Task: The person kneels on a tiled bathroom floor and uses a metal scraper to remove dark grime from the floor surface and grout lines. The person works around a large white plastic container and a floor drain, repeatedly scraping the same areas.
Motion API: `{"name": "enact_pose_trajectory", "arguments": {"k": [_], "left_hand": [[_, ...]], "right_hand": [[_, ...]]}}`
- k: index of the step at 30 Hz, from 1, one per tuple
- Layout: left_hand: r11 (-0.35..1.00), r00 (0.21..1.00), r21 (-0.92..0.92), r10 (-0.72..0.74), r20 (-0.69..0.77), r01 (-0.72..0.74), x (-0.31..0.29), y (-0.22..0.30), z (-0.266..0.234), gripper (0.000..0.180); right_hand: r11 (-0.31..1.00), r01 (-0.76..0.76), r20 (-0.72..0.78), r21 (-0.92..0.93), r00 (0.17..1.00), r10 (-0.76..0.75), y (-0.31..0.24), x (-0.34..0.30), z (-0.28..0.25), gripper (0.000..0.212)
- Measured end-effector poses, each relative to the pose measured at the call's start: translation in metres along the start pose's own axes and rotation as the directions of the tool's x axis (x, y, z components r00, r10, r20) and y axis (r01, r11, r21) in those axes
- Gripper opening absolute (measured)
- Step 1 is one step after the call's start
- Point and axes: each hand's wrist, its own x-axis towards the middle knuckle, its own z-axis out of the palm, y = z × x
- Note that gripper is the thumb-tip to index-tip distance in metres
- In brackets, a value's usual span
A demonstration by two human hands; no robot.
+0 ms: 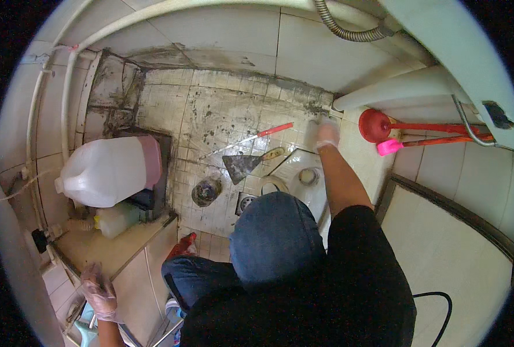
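My right hand (326,135), in a clear plastic glove, reaches down to the tiled floor beside the foot of the white pipe (399,89). Its fingers are blurred, and whether they hold the greyish patch beside them is unclear. My left hand (99,292), also gloved, lies over the edge of the tan ledge (95,246) with fingers stretched out. Left of my right hand lie a thin metal tool with a red handle (274,129) and a putty knife (242,166) with a wide blade. A dark round lump (206,191) sits farther left on the floor.
A big jug with pink liquid (112,172) and a smaller bottle (118,220) stand at left. My denim knee (277,237) partly covers the squat toilet (294,168), near a floor drain (245,202). A red plunger (375,125) and a pink brush (390,147) are at right.
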Motion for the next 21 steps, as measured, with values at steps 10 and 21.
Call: {"name": "enact_pose_trajectory", "arguments": {"k": [10,21], "left_hand": [[0.998,0.999,0.048,0.050,0.005,-0.050,0.039,-0.003,0.016,0.038],[0.998,0.997,0.005,0.062,0.045,-0.062,0.095,-0.021,0.037,0.040]], "right_hand": [[0.999,0.011,0.045,0.048,0.999,-0.013,-0.028,0.098,0.041,0.045],[0.990,0.132,0.167,0.043,0.976,-0.138,-0.068,0.146,0.000,0.065]]}}
